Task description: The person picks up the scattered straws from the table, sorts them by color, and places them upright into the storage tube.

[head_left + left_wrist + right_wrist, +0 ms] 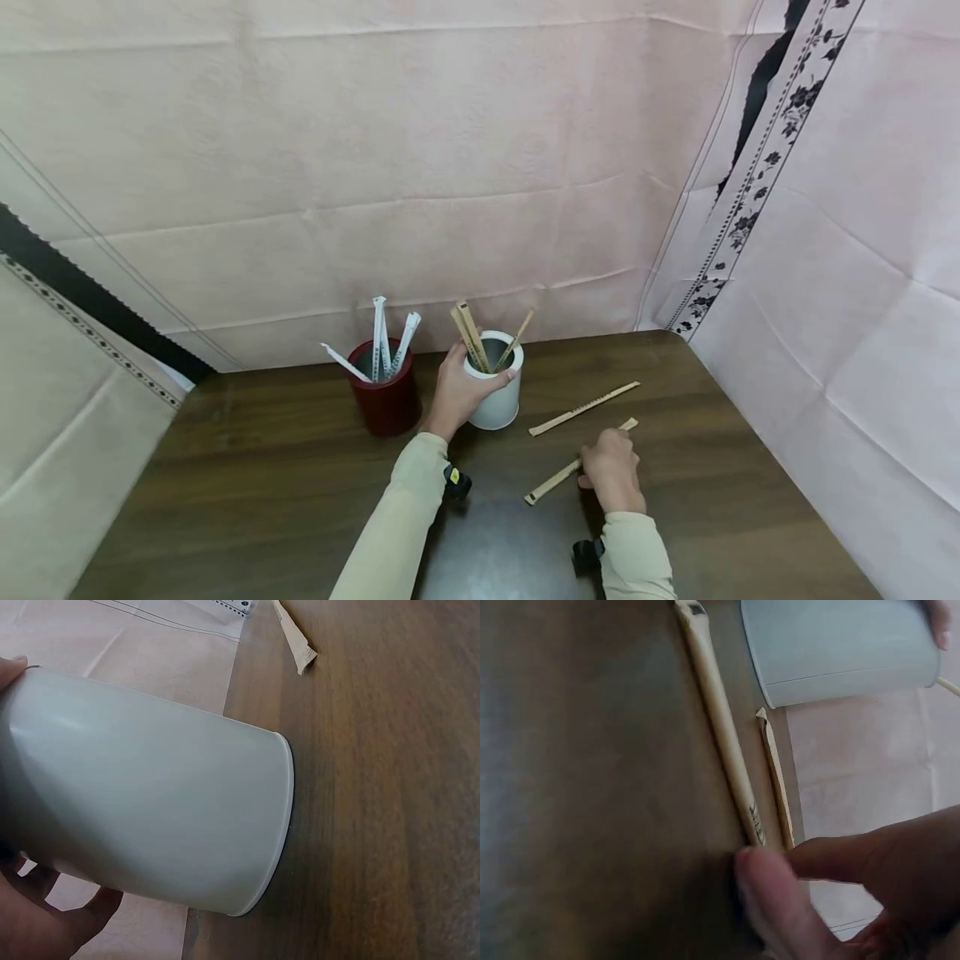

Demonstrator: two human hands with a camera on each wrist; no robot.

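Observation:
My left hand (pixel 459 393) grips the upper part of a white cylindrical cup (pixel 498 410), its thumb across the near side. The cup stands on the table; several tan paper-wrapped sticks (pixel 469 333) lean in it. In the left wrist view the cup's smooth side (pixel 150 787) fills much of the picture. My right hand (pixel 613 468) pinches a tan paper-wrapped stick (pixel 551 483) lying slantwise at the table; thumb and index finger meet around it in the right wrist view, where printed letters show on its wrapper. A second tan stick (pixel 585 408) lies just beyond, roughly parallel.
Left of the white cup stands a dark red cup (pixel 386 408) holding several white paper-wrapped sticks (pixel 379 337). The brown wooden table (pixel 285 500) ends at a pale cloth (pixel 375 167) hanging behind it and at both sides. Each wrist wears a small black camera.

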